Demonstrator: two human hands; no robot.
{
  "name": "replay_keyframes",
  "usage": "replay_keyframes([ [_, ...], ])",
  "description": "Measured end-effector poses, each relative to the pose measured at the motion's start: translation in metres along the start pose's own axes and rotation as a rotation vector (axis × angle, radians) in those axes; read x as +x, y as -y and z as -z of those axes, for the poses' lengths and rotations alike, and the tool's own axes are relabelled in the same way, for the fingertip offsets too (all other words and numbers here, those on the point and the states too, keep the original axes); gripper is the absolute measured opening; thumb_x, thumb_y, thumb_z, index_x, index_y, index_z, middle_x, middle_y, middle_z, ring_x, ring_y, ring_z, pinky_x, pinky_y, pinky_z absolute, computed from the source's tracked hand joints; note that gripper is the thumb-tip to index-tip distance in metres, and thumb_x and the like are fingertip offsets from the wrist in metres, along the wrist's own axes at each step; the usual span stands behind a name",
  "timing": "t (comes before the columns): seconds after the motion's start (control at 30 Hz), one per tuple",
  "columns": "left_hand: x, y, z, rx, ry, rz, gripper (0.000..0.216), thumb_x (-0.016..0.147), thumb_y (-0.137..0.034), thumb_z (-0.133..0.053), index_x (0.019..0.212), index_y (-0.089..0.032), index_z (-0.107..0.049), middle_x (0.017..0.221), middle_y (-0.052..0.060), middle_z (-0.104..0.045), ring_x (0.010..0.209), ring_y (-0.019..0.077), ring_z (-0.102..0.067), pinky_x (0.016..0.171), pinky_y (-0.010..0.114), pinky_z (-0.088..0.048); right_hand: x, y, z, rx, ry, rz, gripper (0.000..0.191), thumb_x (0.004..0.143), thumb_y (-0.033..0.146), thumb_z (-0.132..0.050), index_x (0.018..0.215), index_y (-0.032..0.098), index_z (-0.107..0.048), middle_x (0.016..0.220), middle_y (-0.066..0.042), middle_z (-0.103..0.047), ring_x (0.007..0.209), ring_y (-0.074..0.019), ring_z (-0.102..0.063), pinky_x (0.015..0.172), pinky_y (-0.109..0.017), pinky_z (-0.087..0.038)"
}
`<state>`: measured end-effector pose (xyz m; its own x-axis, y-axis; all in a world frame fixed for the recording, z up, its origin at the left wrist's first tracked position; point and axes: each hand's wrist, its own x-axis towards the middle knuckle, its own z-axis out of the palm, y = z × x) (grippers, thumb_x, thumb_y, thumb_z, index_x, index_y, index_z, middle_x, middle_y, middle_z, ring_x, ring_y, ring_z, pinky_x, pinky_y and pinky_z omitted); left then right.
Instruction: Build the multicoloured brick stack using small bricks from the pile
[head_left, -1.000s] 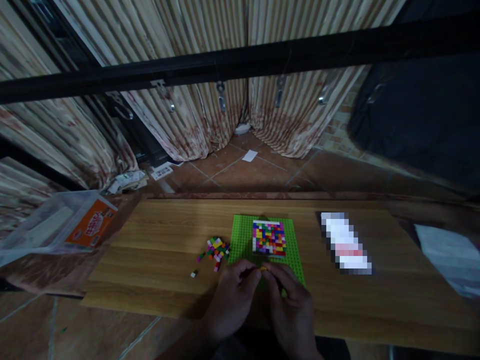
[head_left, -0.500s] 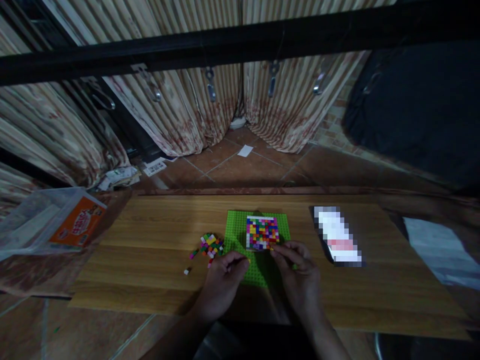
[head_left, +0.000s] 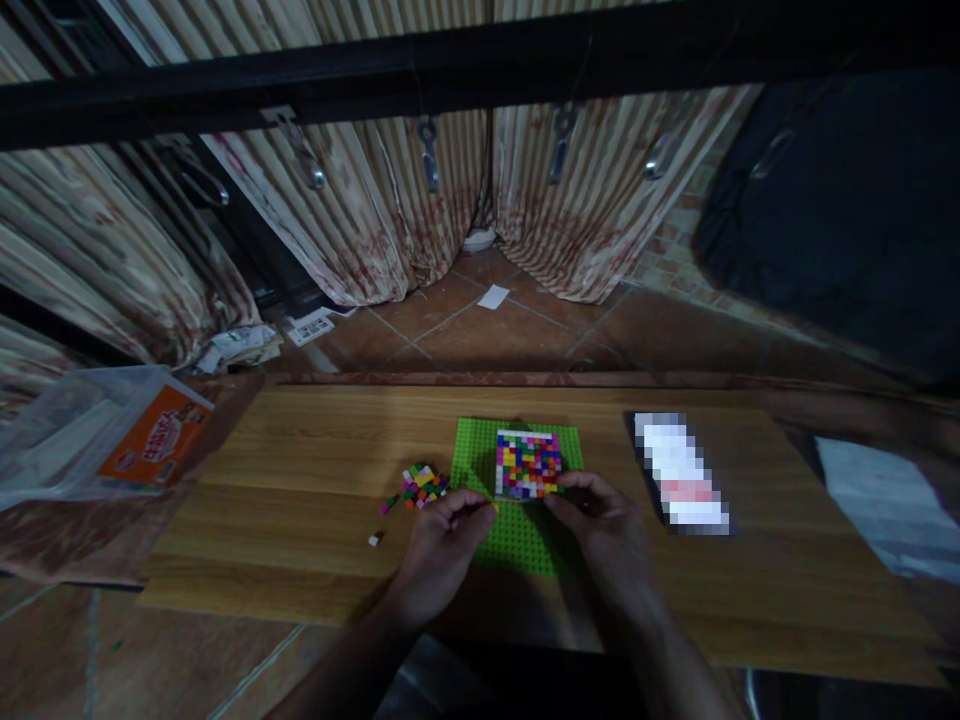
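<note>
A green studded baseplate (head_left: 517, 548) lies on the wooden table, bearing a square block of many-coloured toy bricks (head_left: 528, 462) with white along its far and left edges. My left hand (head_left: 442, 545) is closed in a pinch on a small yellow toy brick (head_left: 495, 508) over the plate, just short of the block. At the block's near right corner, my right hand (head_left: 604, 520) has thumb and forefinger closed around a small toy brick; the fingertips partly cover it. Loose toy bricks (head_left: 421, 482) form a pile left of the plate. One white brick (head_left: 374, 539) lies apart.
On the right of the table (head_left: 300, 500) is a phone (head_left: 684, 475) with a blurred screen. Beyond the right end hangs or lies a white sheet (head_left: 885, 510). A clear plastic bin (head_left: 82, 430) with an orange label stands at the left. A dark bar with hooks crosses above.
My right hand has shifted slightly, its outer fingers now less curled, and stays at the block's near right corner. My left hand keeps its pinch on the yellow brick. The view has moved a little.
</note>
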<state>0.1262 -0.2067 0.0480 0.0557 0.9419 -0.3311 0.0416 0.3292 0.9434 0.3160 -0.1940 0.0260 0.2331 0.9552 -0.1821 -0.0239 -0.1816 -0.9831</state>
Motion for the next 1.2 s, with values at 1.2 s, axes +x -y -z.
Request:
replay_keyframes([
  [1.2,-0.024,-0.001,-0.016,-0.229,0.296,0.132,0.041,0.080,-0.057,-0.068,0.074,-0.016,-0.063,0.064,-0.001,-0.055,0.057,0.0092,-0.047,0.055,0.024,-0.036,-0.066,-0.006,-0.008,0.001,0.061,0.191,0.011,0.083,0.035,-0.072,0.089,0.027,-0.078,0.086,-0.001,-0.071,0.081,-0.0172,-0.067,0.071,-0.026,-0.054],
])
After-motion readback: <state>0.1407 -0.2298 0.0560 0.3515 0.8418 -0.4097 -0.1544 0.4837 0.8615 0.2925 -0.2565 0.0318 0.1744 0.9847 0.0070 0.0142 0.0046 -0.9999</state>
